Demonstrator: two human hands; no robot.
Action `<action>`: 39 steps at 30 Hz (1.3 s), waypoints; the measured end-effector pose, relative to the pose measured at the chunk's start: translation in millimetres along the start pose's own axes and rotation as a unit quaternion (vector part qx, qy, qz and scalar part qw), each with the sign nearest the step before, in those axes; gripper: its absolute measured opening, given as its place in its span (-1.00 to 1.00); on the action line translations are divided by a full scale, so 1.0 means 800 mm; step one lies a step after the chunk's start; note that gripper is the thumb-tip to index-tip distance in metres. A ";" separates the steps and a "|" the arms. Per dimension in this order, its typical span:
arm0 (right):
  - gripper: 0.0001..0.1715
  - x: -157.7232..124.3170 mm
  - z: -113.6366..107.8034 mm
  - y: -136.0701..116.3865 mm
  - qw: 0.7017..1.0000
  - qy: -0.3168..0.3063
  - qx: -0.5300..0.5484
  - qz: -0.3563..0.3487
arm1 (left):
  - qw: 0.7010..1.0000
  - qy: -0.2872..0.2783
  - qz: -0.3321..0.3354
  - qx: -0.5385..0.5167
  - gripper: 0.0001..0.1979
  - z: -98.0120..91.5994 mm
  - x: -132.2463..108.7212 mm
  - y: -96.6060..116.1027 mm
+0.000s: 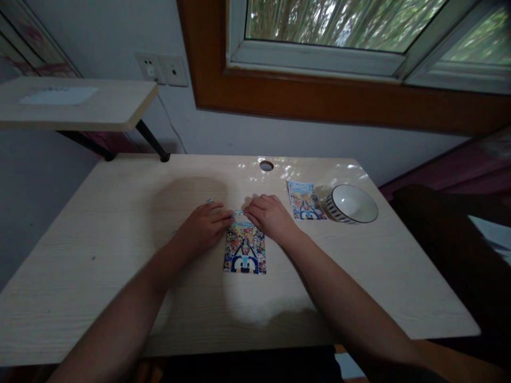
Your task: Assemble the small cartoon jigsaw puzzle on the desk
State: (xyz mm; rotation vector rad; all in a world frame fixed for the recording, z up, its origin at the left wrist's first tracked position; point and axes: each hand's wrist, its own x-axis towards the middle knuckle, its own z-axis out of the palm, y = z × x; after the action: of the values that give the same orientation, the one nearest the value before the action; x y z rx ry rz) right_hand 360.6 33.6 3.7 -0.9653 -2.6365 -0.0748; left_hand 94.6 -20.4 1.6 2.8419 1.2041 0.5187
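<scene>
Midway between side edges of the surface (88,287), left hand (202,226) and right hand (273,219) flank the printed picture's top (245,247), likely steadying it; fingers (223,215) together, grip indiscernible

We find a pale, wood-grained table (99,287). On it we record a cartoon picture (245,252), its far end between the left hand (204,224) and right hand (272,219); a small piece (209,200) just beyond the left hand; and, outward of the right hand, a printed sheet (305,200), then a striped bowl (336,210).
</scene>
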 end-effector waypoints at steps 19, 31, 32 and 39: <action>-0.78 -0.001 -0.002 -0.001 1.000 0.000 -0.006 -0.006 | 0.999 0.028 -0.037 0.004 -0.67 0.002 0.005 0.005; -0.80 0.000 0.005 0.001 1.000 0.016 0.010 0.000 | 0.999 0.017 -0.044 0.028 -0.67 0.006 0.007 0.007; -0.80 0.000 0.005 0.001 1.000 0.016 0.012 -0.001 | 0.998 0.016 -0.045 0.027 -0.66 0.006 0.007 0.007; -0.79 -0.001 0.007 0.002 1.000 0.015 0.018 0.003 | 0.998 0.013 -0.051 0.039 -0.65 0.008 0.008 0.008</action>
State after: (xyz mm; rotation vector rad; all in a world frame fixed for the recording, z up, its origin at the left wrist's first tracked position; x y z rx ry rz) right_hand 360.6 35.7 -1.5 -0.9529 -2.5973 -0.0392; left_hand 105.1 -19.9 -1.5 2.8251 1.3949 0.5173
